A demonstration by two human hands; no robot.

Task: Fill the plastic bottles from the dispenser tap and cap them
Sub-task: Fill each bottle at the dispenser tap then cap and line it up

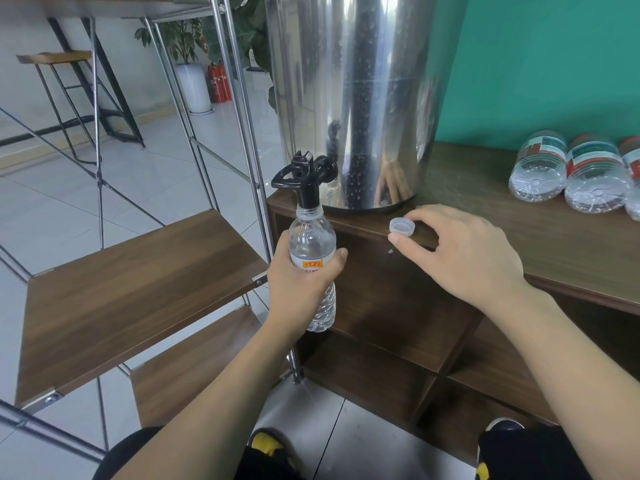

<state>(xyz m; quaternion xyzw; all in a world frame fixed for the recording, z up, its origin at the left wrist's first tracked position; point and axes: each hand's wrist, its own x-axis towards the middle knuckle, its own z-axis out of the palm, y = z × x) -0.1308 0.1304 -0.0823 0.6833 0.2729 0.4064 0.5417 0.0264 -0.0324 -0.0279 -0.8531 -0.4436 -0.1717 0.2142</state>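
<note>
A clear plastic bottle (pixel 311 244) with a red and white label stands upright with its open mouth right under the black tap (pixel 304 178) of the steel dispenser (pixel 360 98). My left hand (pixel 301 282) grips the bottle round its middle. The water level inside is hard to tell. A white cap (pixel 401 226) lies open side up at the front edge of the wooden cabinet top (pixel 485 216). My right hand (pixel 464 251) is at the cap, with the thumb tip just below it and the index finger curled behind it.
Three empty bottles (pixel 568 168) lie on their sides at the cabinet's right end, against the green wall. Left of the cabinet stands a metal-framed rack with wooden shelves (pixel 138 289). Open cabinet compartments lie below my hands.
</note>
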